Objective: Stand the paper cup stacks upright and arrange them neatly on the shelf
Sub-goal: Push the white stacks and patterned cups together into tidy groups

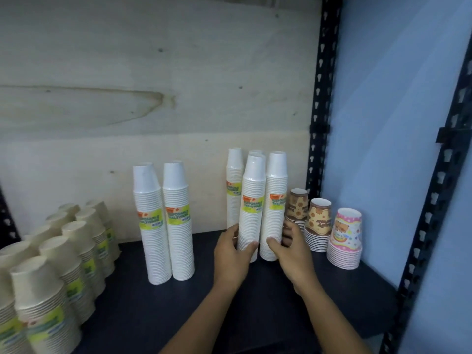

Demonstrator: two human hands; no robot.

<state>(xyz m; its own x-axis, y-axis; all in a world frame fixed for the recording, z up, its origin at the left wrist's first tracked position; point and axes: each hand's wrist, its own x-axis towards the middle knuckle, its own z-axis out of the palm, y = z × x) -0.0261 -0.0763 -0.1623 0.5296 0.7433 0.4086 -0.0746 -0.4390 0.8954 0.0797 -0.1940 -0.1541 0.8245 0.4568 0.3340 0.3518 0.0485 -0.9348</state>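
Wrapping the left hand (pixel 231 254) round the lower part of the left stack (pixel 252 200), pressing the thumb across its near face and curling the fingers in from nine o'clock. Clasping the right stack (pixel 275 200) low down with the right hand (pixel 292 251) likewise, laying the thumb in front and hooking the fingers round from three o'clock. Holding both tall white stacks upright, rims down, lower ends at the dark shelf (pixel 255 315), right of its middle and close side by side; not telling whether touching.

Finding the rear stacks (pixel 234 180) just behind at eleven to twelve o'clock, two of them, upright, the same white with green-and-orange labels. Meeting the brown stacks (pixel 318 223) at three o'clock, short and printed, the nearer one just beside the right hand's fingers. Seeing the pink stack (pixel 346 238) beyond those, near the shelf's right end and apart from them. Finding the white pair (pixel 167 226) at nine o'clock, well apart from the grip, standing upright and touching each other. Seeing the beige stacks (pixel 79 241) at eight o'clock, ranked in rows along the left end, upright. Facing the pale wooden board (pixel 153 98) at twelve o'clock, with a black post (pixel 322 98) and a blue wall (pixel 383 123) at one o'clock.
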